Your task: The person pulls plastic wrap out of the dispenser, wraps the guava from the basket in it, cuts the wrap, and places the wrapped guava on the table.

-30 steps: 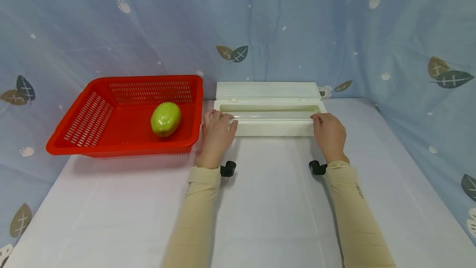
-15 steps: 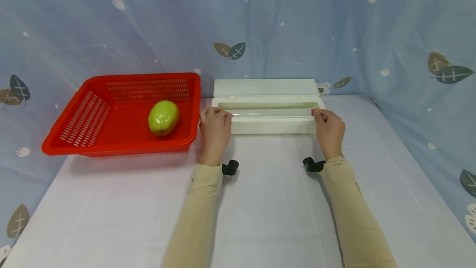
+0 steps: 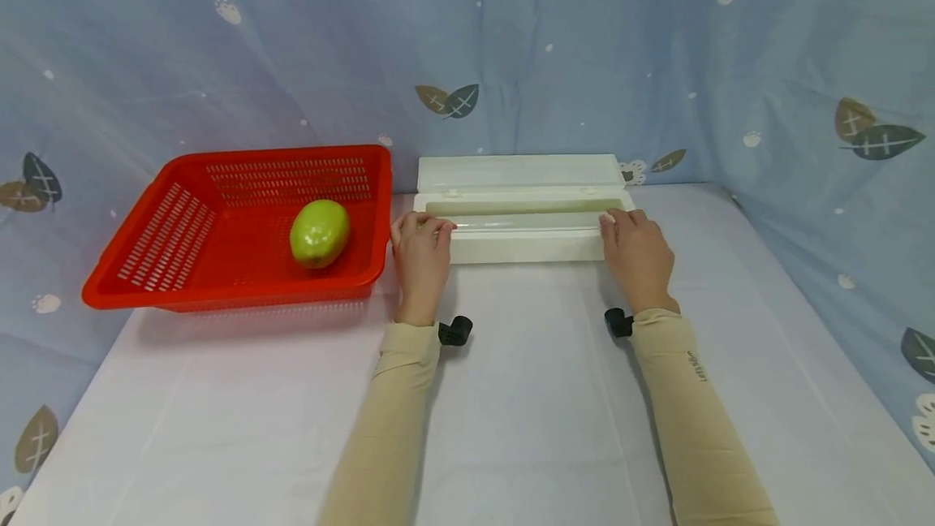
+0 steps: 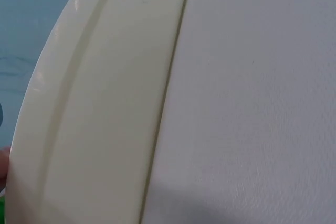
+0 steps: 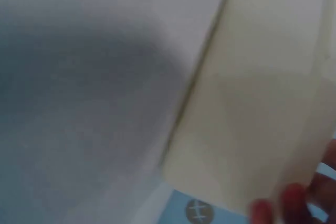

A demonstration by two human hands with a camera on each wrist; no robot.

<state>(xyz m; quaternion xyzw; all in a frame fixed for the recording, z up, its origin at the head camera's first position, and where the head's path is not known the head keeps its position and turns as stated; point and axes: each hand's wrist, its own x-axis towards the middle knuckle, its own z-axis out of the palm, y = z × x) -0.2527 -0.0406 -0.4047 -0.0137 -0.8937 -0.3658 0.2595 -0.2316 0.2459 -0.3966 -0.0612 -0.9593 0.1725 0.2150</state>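
A long white cling film box [image 3: 527,248] stands at the back of the table in the head view, its lid [image 3: 517,173] tipped up behind it. Clear film [image 3: 529,222] stretches along the box's front edge. My left hand [image 3: 421,258] is at the left end, thumb and index finger pinching the film's edge. At the right end my right hand [image 3: 639,260] grips the box's corner, thumb toward the front. Fingertips [image 5: 294,199] curve at the box end in the right wrist view. The left wrist view shows mostly the box front [image 4: 110,93], with a finger at its edge.
A red slotted plastic basket [image 3: 241,299] sits left of the box, close to my left hand. Inside it lies a shiny green round fruit [image 3: 320,234]. White cloth [image 3: 526,396] covers the table, and a blue leaf-patterned curtain [image 3: 548,39] hangs behind.
My right hand has shifted slightly left, its fingers spreading from a pinch at the film onto the box's corner. My left hand stays at the left end. The head view has shifted a little.
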